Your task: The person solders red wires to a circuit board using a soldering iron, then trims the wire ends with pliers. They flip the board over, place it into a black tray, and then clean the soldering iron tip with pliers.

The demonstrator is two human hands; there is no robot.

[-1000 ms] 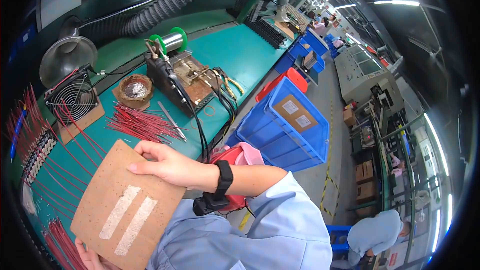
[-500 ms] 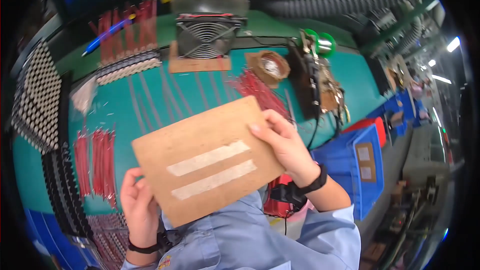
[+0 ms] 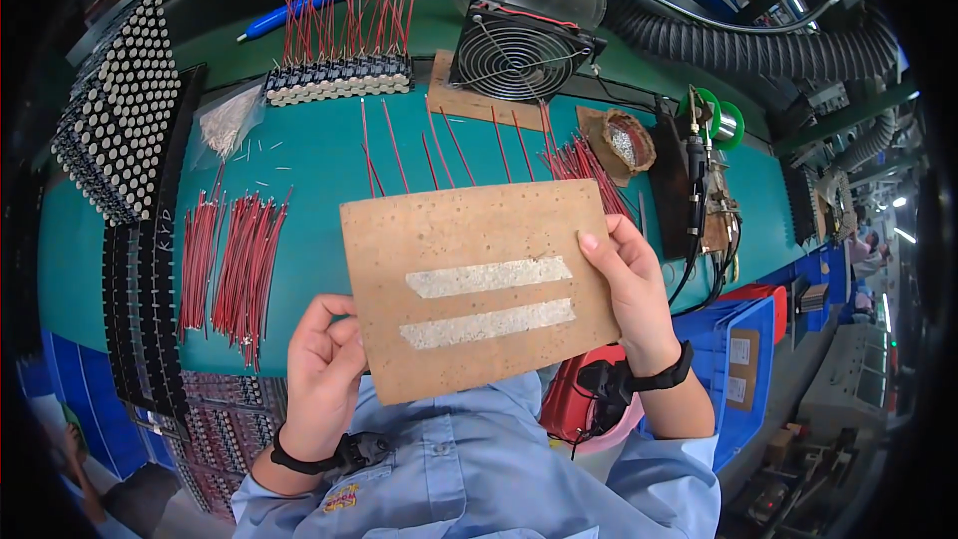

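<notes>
Between my hands is a tan rectangular board (image 3: 479, 230) with two parallel strips of pale tape on its face. My left hand (image 3: 327, 364) grips the board's left edge, its fingers partly behind it. On the right edge my right hand (image 3: 637, 289) pinches the board, thumb on the front face. The board hangs above the near edge of the green mat (image 3: 309, 279) and hides part of it. Just beyond its top edge, several single red wires (image 3: 449, 145) lie spaced out on the mat. A heap of red wires (image 3: 589, 170) sits beyond my right hand.
Bundles of red wires (image 3: 244, 269) lie at left, near a black strip rack (image 3: 145, 339) and a tray of round parts (image 3: 120, 120). Farther back are a row of wired parts (image 3: 339, 80) and a fan (image 3: 519, 55). Soldering gear (image 3: 699, 180) and a blue bin (image 3: 714, 369) stand right.
The board has turned nearly level and shifted right, both hands still on it. My view has swung, so the bench things appear farther right or lower.
</notes>
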